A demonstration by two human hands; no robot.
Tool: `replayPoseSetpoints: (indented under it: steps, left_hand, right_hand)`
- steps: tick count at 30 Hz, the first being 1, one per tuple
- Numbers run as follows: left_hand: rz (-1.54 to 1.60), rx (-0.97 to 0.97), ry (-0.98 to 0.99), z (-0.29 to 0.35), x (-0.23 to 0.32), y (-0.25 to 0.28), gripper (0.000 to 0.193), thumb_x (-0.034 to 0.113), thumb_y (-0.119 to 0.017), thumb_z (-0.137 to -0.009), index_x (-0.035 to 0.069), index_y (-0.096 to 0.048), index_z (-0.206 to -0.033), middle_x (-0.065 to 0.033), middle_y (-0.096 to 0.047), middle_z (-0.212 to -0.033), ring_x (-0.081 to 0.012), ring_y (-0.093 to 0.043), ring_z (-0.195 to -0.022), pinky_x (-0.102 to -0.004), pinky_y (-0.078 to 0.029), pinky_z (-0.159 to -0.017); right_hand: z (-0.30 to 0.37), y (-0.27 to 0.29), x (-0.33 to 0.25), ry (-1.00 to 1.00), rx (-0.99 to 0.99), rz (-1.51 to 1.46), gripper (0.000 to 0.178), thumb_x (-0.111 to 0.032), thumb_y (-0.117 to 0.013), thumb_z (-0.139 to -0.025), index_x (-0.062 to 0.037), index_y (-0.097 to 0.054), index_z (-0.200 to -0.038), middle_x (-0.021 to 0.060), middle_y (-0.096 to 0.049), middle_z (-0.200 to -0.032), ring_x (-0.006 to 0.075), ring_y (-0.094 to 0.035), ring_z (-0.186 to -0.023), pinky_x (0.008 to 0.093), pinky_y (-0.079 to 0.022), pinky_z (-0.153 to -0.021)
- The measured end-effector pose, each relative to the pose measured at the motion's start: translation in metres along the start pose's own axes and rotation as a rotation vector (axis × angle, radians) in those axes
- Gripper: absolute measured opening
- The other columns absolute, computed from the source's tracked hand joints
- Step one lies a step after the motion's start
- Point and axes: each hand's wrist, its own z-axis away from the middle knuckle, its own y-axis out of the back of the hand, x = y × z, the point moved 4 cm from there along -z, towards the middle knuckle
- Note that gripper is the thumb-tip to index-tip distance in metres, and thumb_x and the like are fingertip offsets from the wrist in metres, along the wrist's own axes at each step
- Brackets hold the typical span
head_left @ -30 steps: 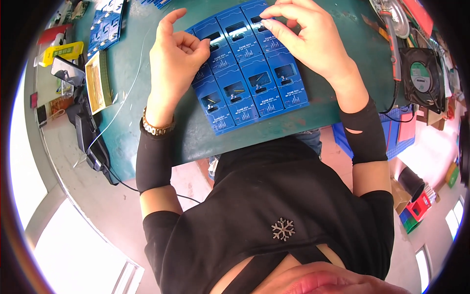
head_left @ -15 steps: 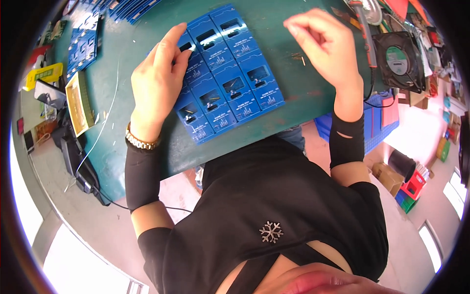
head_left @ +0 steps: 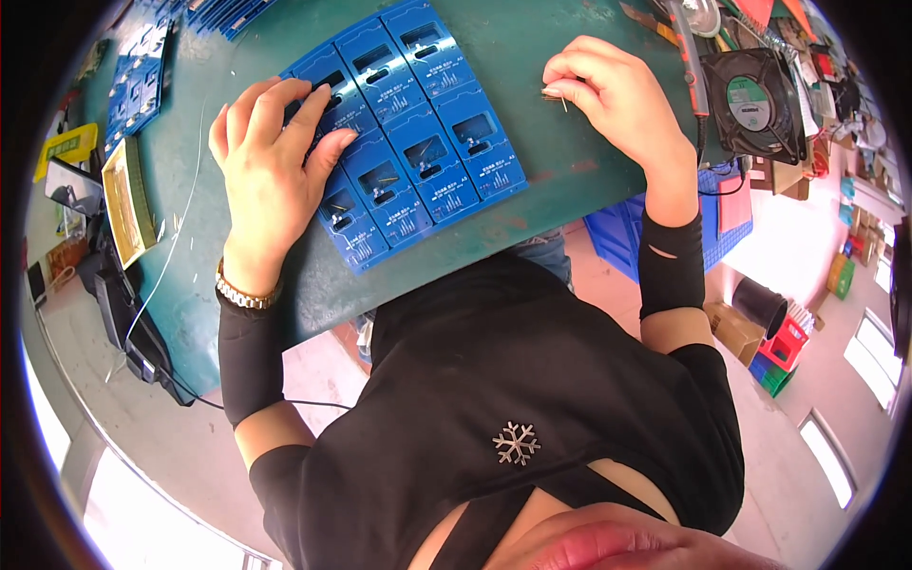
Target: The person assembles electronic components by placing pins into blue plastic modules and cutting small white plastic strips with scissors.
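Observation:
A blue circuit board panel (head_left: 403, 115), divided into several units with cut-out windows, lies at a slant on the green table. Small metal parts sit in some of its windows. My left hand (head_left: 271, 157) rests over the panel's left edge, fingers spread and holding nothing. To the right of the panel, my right hand (head_left: 617, 100) is closed in a pinch, its fingertips down at a few thin metal pins (head_left: 564, 104) at the table surface. How many pins are between the fingertips is hidden.
More blue boards (head_left: 142, 81) lie at the far left, near a yellow-edged tray (head_left: 128, 204). A black fan (head_left: 753, 106) and a red-handled tool (head_left: 691, 57) are on the right. A white wire (head_left: 180, 228) runs along the table's left side.
My right hand has come down to the thin metal pins and pinched there. My left hand has shifted left and its fingers have spread. The whole view has shifted slightly.

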Motion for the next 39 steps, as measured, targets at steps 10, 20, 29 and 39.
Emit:
replayPoseSetpoints:
  steps: [10, 20, 29, 39]
  left_hand:
    - [0.035, -0.133, 0.088, 0.022, -0.003, 0.002, 0.064, 0.047, -0.062, -0.083, 0.009, -0.05, -0.134, -0.0088, -0.048, -0.135, -0.0318, -0.04, -0.13, -0.0576, -0.025, -0.105]
    - [-0.094, 0.158, 0.533, 0.095, -0.107, 0.048, 0.023, 0.017, -0.068, -0.085, 0.005, -0.067, -0.104, -0.0122, -0.064, -0.1, -0.0282, -0.063, -0.083, -0.0356, -0.05, -0.076]
    - [0.022, 0.05, 0.856, 0.126, -0.146, 0.037, 0.018, 0.019, -0.069, -0.083, 0.001, -0.063, -0.082, -0.0152, -0.063, -0.079, -0.0325, -0.061, -0.077, -0.0398, -0.048, -0.07]
    - [-0.227, 0.236, 0.792, 0.128, -0.128, 0.032, 0.009, 0.01, -0.059, -0.089, 0.002, -0.055, -0.088, -0.0186, -0.061, -0.082, -0.0383, -0.059, -0.079, -0.0447, -0.046, -0.071]
  right_hand:
    - [-0.014, -0.01, -0.01, 0.234, -0.173, 0.113, 0.008, -0.005, -0.057, -0.086, -0.0034, -0.05, -0.088, 0.0103, -0.05, -0.085, 0.0301, -0.056, -0.071, 0.0351, -0.045, -0.062]
    - [0.001, -0.003, 0.02, 0.072, 0.013, -0.307, 0.003, 0.0, -0.044, -0.095, -0.0018, -0.046, -0.093, 0.0103, -0.05, -0.093, 0.0176, -0.052, -0.078, 0.0285, -0.044, -0.067]
    - [-0.04, 0.016, -0.023, 0.362, 0.394, -0.638, 0.009, 0.0, -0.045, -0.097, 0.0015, -0.05, -0.105, 0.0129, -0.056, -0.104, 0.0193, -0.055, -0.094, 0.0304, -0.045, -0.086]
    - [-0.104, -0.034, -0.052, -0.075, 0.197, -0.821, 0.01, 0.001, -0.058, -0.089, 0.0017, -0.066, -0.094, 0.0005, -0.065, -0.085, 0.0065, -0.059, -0.076, 0.0196, -0.047, -0.07]
